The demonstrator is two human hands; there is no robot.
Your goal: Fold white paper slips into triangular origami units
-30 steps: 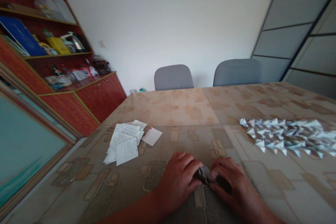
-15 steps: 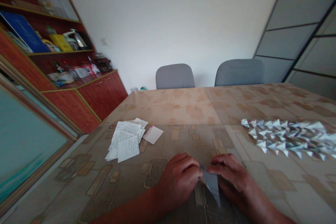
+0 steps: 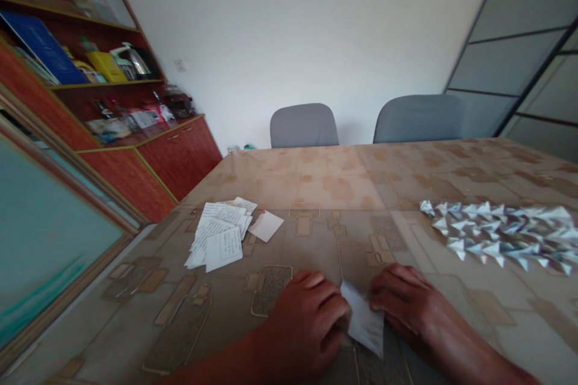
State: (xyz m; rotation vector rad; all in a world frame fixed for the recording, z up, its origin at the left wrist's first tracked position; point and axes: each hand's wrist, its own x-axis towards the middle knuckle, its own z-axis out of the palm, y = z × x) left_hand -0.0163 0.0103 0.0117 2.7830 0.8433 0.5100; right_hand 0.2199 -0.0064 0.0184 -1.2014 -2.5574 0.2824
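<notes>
Between my hands, just above the near part of the table, is a small piece of paper with faint print on it. My left hand has its fingers curled and pinches the paper's left edge. On the other side, my right hand grips the right edge between thumb and fingers. The fingertips of both hands are partly hidden. To the left lies a loose pile of printed paper pieces, with one blank-looking paper square beside it. Rows of folded paper shapes stand at the right.
A patterned cloth covers the table. Two grey chairs stand at its far side against the white wall. At the left is a red-brown cabinet with shelves of bottles, a kettle and boxes.
The paper has turned and opened from a narrow, pointed fold to a wider face with print showing. My hands have moved slightly apart. The camera view has shifted slightly.
</notes>
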